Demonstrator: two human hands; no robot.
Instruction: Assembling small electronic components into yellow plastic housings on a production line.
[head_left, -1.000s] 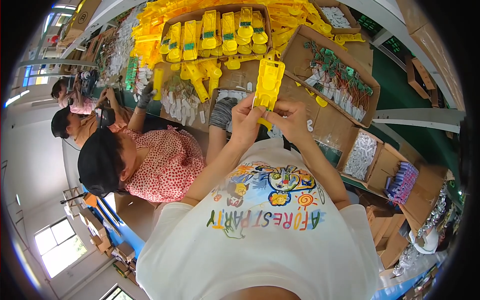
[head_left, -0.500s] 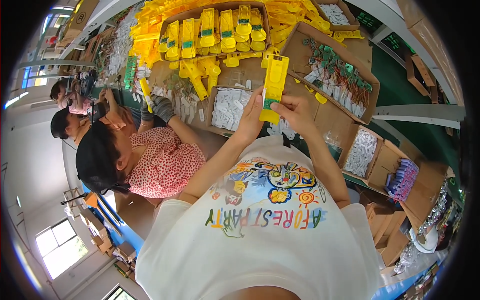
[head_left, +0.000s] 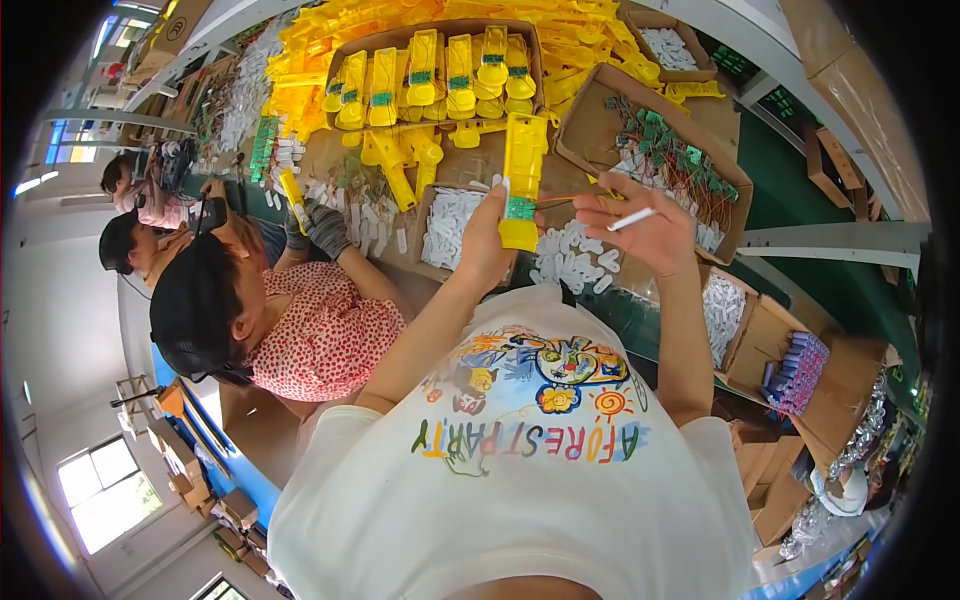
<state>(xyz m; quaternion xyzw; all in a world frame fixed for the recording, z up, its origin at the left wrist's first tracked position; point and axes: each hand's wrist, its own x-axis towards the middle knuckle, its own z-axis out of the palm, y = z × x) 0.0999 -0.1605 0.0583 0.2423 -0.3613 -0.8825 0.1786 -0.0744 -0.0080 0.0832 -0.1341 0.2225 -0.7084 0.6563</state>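
My left hand [head_left: 487,240] grips a long yellow plastic housing [head_left: 524,158] by its lower part, thumb along the edge. A small green circuit board [head_left: 520,208] sits in the housing's near end. Thin reddish wires [head_left: 556,202] run from the board toward my right hand [head_left: 645,225], which is raised to the right with fingers partly spread. A slim white strip [head_left: 632,219] lies across its fingers, held there; its exact grip is partly hidden. Below, between the hands, loose white plastic pieces [head_left: 575,257] lie in a pile.
Ahead stands a carton [head_left: 335,112] of yellow housings with boards. A carton [head_left: 742,215] of wired green boards is at right, beside a box of white pieces [head_left: 722,318]. Another white-piece box [head_left: 425,225] is left. A co-worker's gloved hand [head_left: 328,230] holds a yellow part.
My right hand has left the board and moved right, now with the white strip and wires stretched out. My left hand has shifted slightly left and nearer with the housing.
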